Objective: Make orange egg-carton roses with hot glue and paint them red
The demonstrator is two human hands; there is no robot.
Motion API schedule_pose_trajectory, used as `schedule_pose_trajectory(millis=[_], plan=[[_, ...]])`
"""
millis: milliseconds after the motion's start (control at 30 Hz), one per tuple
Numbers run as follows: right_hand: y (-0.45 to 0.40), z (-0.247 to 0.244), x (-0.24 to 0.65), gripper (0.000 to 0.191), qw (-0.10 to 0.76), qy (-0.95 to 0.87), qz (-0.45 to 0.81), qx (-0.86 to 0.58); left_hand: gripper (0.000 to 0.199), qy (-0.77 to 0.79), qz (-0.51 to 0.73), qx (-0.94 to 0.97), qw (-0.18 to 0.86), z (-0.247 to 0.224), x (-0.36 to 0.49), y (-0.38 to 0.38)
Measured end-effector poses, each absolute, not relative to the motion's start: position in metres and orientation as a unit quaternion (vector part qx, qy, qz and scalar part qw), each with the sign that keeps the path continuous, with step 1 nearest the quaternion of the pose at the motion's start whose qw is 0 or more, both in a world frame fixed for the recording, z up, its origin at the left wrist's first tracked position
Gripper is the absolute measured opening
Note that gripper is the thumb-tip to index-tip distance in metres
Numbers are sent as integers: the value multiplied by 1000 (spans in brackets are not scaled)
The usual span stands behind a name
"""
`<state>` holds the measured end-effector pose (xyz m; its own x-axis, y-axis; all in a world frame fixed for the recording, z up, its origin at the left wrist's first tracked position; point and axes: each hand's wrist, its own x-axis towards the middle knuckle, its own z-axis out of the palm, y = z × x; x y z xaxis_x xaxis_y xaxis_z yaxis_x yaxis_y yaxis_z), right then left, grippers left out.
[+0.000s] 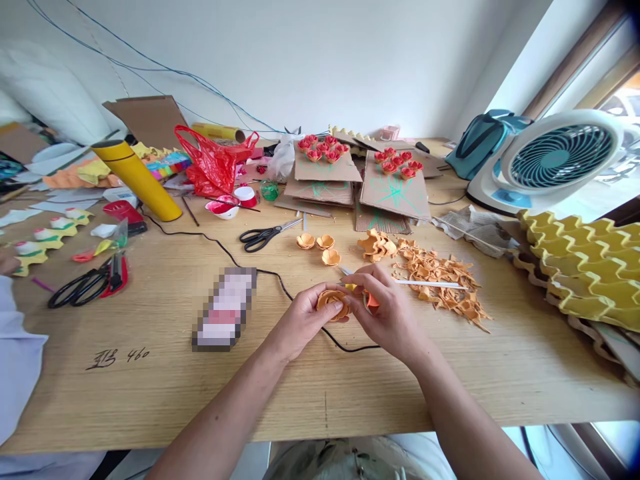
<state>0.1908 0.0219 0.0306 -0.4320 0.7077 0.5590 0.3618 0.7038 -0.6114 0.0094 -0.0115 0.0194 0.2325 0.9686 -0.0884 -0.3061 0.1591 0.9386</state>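
My left hand (303,317) is closed around an orange flower-shaped cup (333,305), its thumb pressed on the petals. Against the flower's right side are the fingers of my right hand (385,310). That hand is closed on scissors with orange handles (371,301); a short stretch of blade shows past the fingers, and the rest is hidden. Just beyond my hands sit three smaller orange cups (331,257). To their right lie a crumpled orange piece (376,245) and a heap of orange scraps (440,277), crossed by a thin white stick (430,284).
Black-handled scissors (260,238) lie behind a blurred phone (225,310) and a black cable. Cardboard pieces (395,193) bear red flowers. A fan (555,160) and stacked yellow egg trays (585,273) stand right. At left are a yellow roll (137,181) and another person's sleeve (17,360).
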Motion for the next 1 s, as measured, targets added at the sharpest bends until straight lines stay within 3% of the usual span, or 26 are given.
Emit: schedule_pose_trajectory(millis=[633, 1000], plan=[[20, 32, 188, 16, 422, -803, 253, -337, 33, 385, 436, 533, 614, 12, 8, -10], [22, 39, 194, 13, 421, -801, 285, -316, 37, 380, 472, 474, 639, 21, 2, -10]])
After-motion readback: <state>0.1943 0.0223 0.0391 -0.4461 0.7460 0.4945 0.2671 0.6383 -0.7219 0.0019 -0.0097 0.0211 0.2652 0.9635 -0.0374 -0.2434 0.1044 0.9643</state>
